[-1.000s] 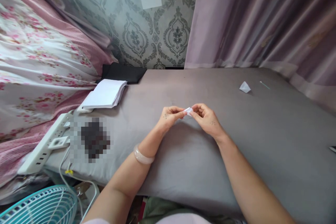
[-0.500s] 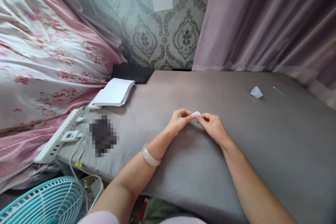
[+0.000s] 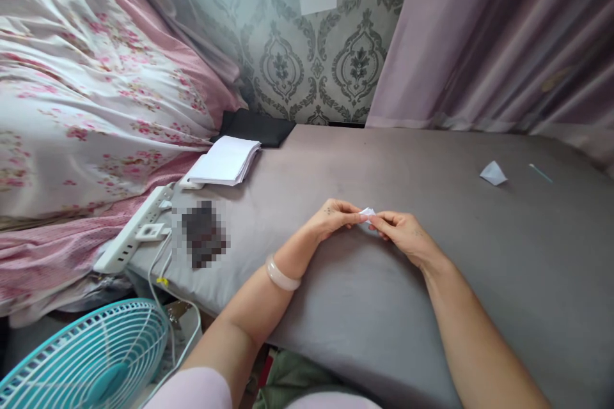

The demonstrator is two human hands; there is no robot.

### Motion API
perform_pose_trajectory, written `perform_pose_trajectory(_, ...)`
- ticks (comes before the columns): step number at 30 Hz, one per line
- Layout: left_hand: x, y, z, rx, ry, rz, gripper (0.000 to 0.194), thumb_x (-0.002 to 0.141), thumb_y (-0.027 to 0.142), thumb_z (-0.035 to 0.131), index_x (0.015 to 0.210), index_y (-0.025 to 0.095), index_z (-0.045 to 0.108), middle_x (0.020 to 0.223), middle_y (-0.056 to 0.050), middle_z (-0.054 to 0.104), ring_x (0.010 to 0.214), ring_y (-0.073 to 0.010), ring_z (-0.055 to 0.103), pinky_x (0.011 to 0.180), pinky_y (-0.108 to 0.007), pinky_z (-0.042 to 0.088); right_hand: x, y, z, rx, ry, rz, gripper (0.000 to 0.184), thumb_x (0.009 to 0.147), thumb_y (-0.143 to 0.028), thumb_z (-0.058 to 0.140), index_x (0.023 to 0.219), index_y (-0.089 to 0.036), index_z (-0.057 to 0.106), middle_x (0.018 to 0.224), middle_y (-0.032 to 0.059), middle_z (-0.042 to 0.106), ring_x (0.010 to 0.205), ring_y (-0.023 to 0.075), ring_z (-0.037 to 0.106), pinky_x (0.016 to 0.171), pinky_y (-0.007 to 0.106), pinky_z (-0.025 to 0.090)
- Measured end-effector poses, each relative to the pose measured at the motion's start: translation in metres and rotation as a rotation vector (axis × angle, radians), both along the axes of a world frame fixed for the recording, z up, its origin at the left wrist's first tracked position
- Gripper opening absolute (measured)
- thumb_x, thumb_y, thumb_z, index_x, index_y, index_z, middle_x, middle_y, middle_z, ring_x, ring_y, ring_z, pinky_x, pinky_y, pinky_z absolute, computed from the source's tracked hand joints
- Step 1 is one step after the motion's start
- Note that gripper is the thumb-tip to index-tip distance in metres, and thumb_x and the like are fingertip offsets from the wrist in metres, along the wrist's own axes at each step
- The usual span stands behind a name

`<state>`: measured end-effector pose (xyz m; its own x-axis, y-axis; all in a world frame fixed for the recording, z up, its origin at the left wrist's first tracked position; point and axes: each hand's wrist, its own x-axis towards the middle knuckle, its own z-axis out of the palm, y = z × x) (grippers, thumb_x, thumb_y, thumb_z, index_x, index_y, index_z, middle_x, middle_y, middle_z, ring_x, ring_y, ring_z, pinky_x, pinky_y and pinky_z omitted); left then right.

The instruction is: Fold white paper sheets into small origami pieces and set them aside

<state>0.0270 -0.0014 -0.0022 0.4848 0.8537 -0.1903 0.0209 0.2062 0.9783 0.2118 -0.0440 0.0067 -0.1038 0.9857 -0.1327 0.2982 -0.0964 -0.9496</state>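
A small folded piece of white paper [image 3: 368,213] is pinched between my two hands above the grey cloth surface [image 3: 330,281]. My left hand [image 3: 336,217] grips its left side between thumb and fingers. On the right side, the thumb and fingertips of my right hand [image 3: 399,232] close on the same paper. Fingertips cover much of it, so its exact folds cannot be made out. Farther off to the right lies a separate folded white paper [image 3: 494,174], standing up a little from the cloth.
A stack of white paper [image 3: 224,161] lies at the back left beside a black flat item [image 3: 261,128]. Along the left edge runs a white power strip [image 3: 129,236] with cables. A turquoise fan [image 3: 105,358] stands below it. A thin stick [image 3: 541,172] lies at far right.
The camera view has turned left, so the surroundings shift right in the picture. Both hands keep their pinch on the small paper, with fingers slightly shifted.
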Motion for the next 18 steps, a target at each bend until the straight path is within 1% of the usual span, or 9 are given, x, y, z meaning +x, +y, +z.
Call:
perform_pose_trajectory(2, 0.001, 0.0, 0.0, 0.025, 0.008, 0.027, 0.038, 0.061, 0.043, 0.08, 0.081, 0.011, 0.075, 0.062, 0.0, 0.061, 0.058, -0.0077, 0.045, 0.056, -0.022, 0.033, 0.001, 0.0, -0.001, -0.008, 0.01, 0.018, 0.044, 0.072, -0.058, 0.067, 0.077, -0.014, 0.071, 0.064, 0.0002, 0.058, 0.056, 0.0096, 0.043, 0.055, 0.025, 0.033)
perform_pose_trajectory(5, 0.002, 0.0, -0.001, 0.039, 0.037, 0.05, 0.037, 0.06, 0.042, 0.08, 0.079, 0.011, 0.075, 0.058, 0.001, 0.058, 0.056, -0.0072, 0.042, 0.053, -0.022, 0.031, -0.002, 0.001, -0.005, 0.018, -0.043, -0.022, 0.041, 0.074, -0.055, 0.067, 0.077, -0.015, 0.073, 0.065, 0.0012, 0.062, 0.055, 0.0103, 0.045, 0.055, 0.025, 0.035)
perform_pose_trajectory(7, 0.002, 0.0, -0.003, 0.038, 0.072, 0.078, 0.037, 0.059, 0.042, 0.08, 0.078, 0.011, 0.075, 0.057, 0.001, 0.057, 0.055, -0.0074, 0.043, 0.053, -0.022, 0.031, -0.006, 0.003, -0.011, 0.084, -0.11, -0.047, 0.038, 0.077, -0.052, 0.064, 0.076, -0.016, 0.074, 0.065, 0.0024, 0.064, 0.056, 0.0124, 0.049, 0.056, 0.026, 0.038)
perform_pose_trajectory(9, 0.002, 0.001, -0.007, 0.068, 0.096, 0.112, 0.037, 0.062, 0.044, 0.079, 0.079, 0.011, 0.075, 0.061, 0.0, 0.06, 0.057, -0.0083, 0.046, 0.055, -0.022, 0.034, -0.009, 0.005, -0.017, 0.24, -0.167, -0.073, 0.031, 0.081, -0.045, 0.06, 0.081, -0.018, 0.075, 0.074, 0.0039, 0.067, 0.066, 0.0154, 0.057, 0.064, 0.028, 0.043)
perform_pose_trajectory(10, 0.002, 0.003, -0.008, 0.122, 0.096, 0.118, 0.035, 0.064, 0.044, 0.078, 0.08, 0.012, 0.075, 0.068, -0.002, 0.063, 0.06, -0.0092, 0.049, 0.058, -0.023, 0.037, -0.009, 0.007, -0.02, 0.305, -0.206, -0.065, 0.028, 0.084, -0.042, 0.058, 0.086, -0.02, 0.076, 0.079, 0.0041, 0.068, 0.073, 0.0166, 0.059, 0.07, 0.029, 0.044)
perform_pose_trajectory(13, 0.002, 0.007, -0.013, 0.391, 0.169, 0.118, 0.024, 0.071, 0.036, 0.075, 0.081, 0.015, 0.075, 0.083, -0.004, 0.065, 0.071, -0.0109, 0.054, 0.065, -0.023, 0.041, -0.007, 0.008, -0.026, 0.412, -0.32, -0.055, 0.025, 0.088, -0.038, 0.056, 0.095, -0.024, 0.076, 0.089, 0.0045, 0.065, 0.081, 0.0165, 0.061, 0.078, 0.029, 0.045)
perform_pose_trajectory(16, 0.002, 0.008, -0.014, 0.557, 0.275, 0.087, 0.017, 0.077, 0.029, 0.071, 0.088, 0.016, 0.075, 0.083, -0.004, 0.062, 0.073, -0.011, 0.054, 0.068, -0.023, 0.042, -0.004, 0.006, -0.026, 0.463, -0.434, -0.071, 0.025, 0.09, -0.036, 0.055, 0.102, -0.026, 0.075, 0.095, 0.0055, 0.06, 0.084, 0.0164, 0.059, 0.078, 0.029, 0.046)
perform_pose_trajectory(18, 0.002, 0.007, -0.014, 0.62, 0.352, 0.069, 0.016, 0.079, 0.024, 0.069, 0.092, 0.016, 0.074, 0.083, -0.003, 0.061, 0.072, -0.0112, 0.054, 0.069, -0.023, 0.044, -0.003, 0.004, -0.025, 0.448, -0.513, -0.029, 0.026, 0.091, -0.032, 0.053, 0.108, -0.026, 0.073, 0.095, 0.0056, 0.059, 0.086, 0.0172, 0.059, 0.08, 0.029, 0.046)
